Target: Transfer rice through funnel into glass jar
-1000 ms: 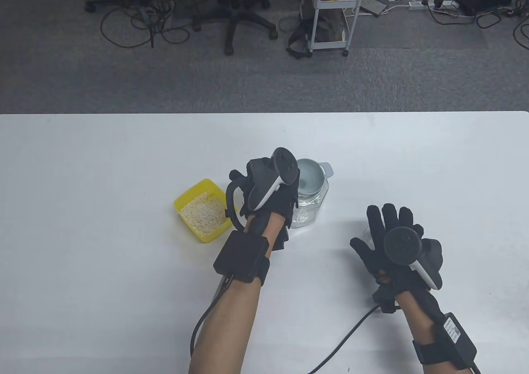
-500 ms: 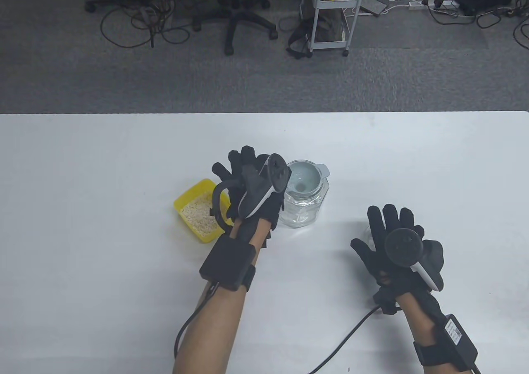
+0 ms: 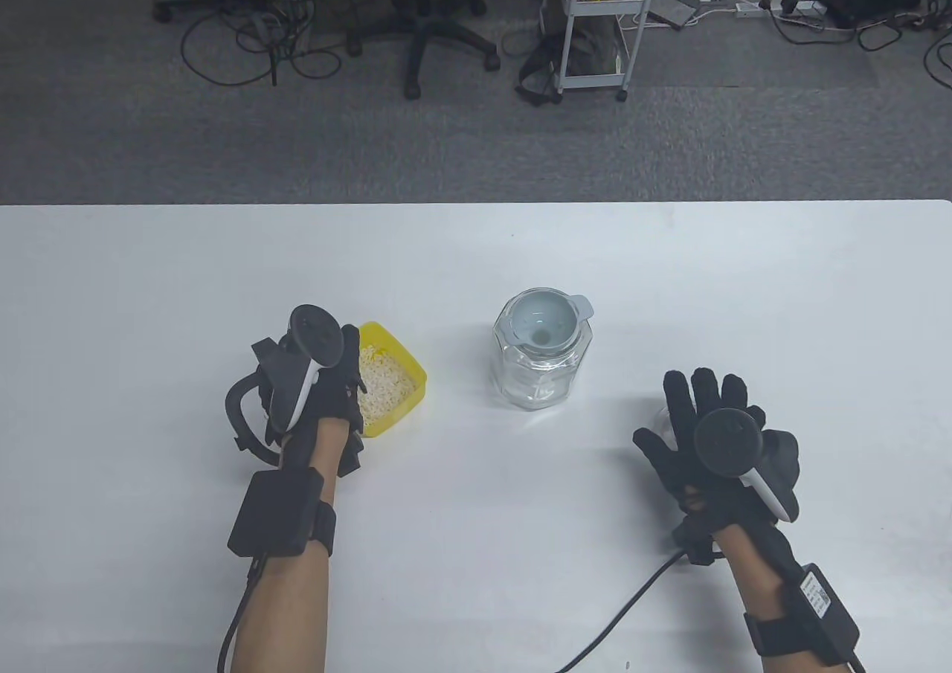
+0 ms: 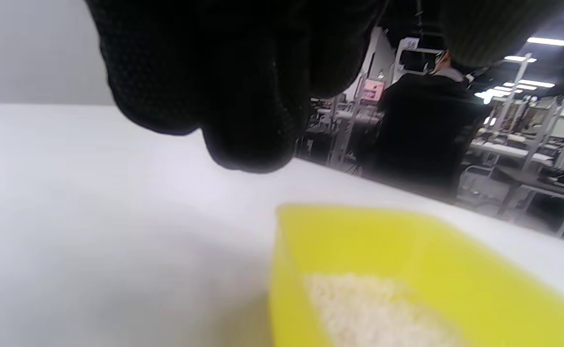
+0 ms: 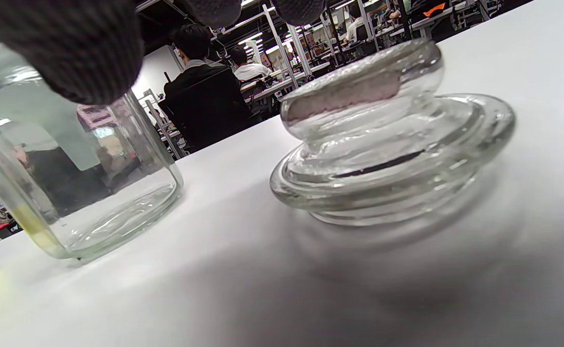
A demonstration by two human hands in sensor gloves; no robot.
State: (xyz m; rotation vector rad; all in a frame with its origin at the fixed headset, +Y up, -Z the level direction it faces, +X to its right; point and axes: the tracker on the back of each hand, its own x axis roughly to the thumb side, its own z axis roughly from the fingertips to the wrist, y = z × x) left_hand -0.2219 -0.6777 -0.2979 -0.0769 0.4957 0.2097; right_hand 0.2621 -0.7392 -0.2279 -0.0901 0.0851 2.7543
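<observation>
A glass jar [image 3: 539,375] stands mid-table with a pale grey funnel [image 3: 547,321] seated in its mouth. A yellow tub [image 3: 407,375] holding rice [image 3: 381,384] sits to its left. My left hand [image 3: 335,394] is over the tub's left side. In the left wrist view its fingertips [image 4: 243,140] hang above the table beside the tub [image 4: 407,250], not touching it. My right hand [image 3: 695,424] lies flat with fingers spread over the glass lid [image 5: 387,144]. The jar's base [image 5: 84,202] shows left of the lid.
The white table [image 3: 669,279] ends at its far edge, with grey floor, an office chair [image 3: 424,26] and a white cart [image 3: 595,26] beyond. Glove cables [image 3: 625,613] trail toward the near edge.
My left hand has left the jar and funnel and moved left and nearer, to the left side of the yellow tub. The jar now stands uncovered. The right hand has not moved.
</observation>
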